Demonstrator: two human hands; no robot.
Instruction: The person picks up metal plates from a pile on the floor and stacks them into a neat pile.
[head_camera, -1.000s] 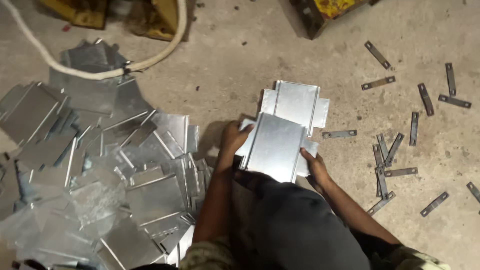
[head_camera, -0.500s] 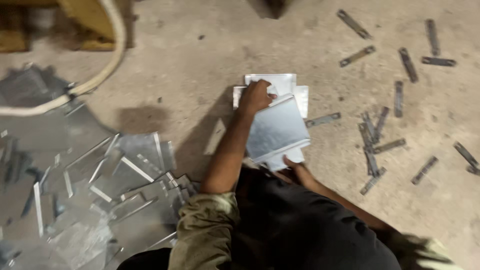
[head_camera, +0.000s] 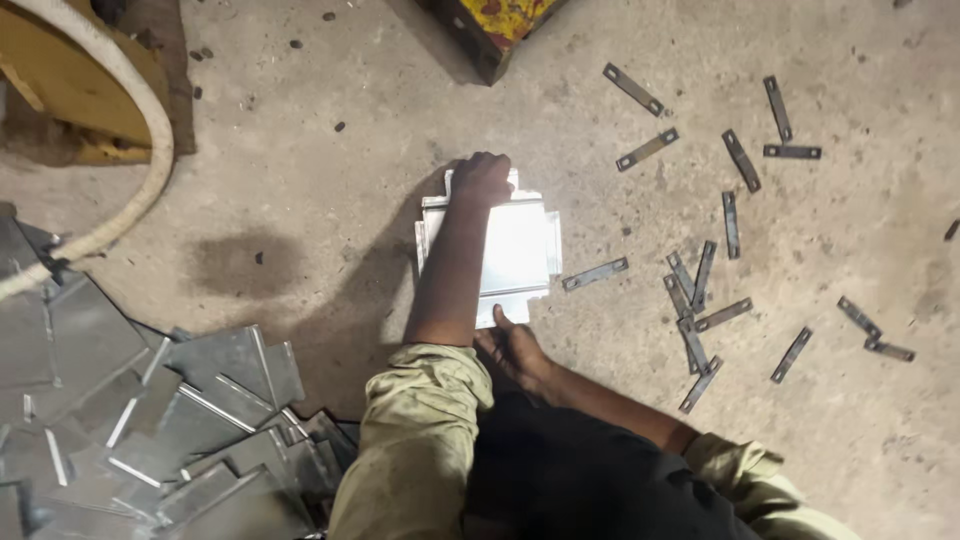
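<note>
Shiny sheet-metal plates (head_camera: 515, 250) stacked on a rough concrete floor (head_camera: 330, 190).
The far edge is gripped by the left hand (head_camera: 482, 178), the near edge by the right hand (head_camera: 515, 350); flat metal strips (head_camera: 700, 300) are scattered just right of the stack.

Floor: bare grey concrete floor (head_camera: 300, 180), gritty, with a dark stain (head_camera: 240, 262) left of centre.
Light: one bright patch mid-floor; dimmer toward the edges.
Top left: yellow wooden frame (head_camera: 60, 90) with a thick white hose (head_camera: 150, 130) curving over it.
Top centre: corner of a painted box (head_camera: 490, 30).
</note>
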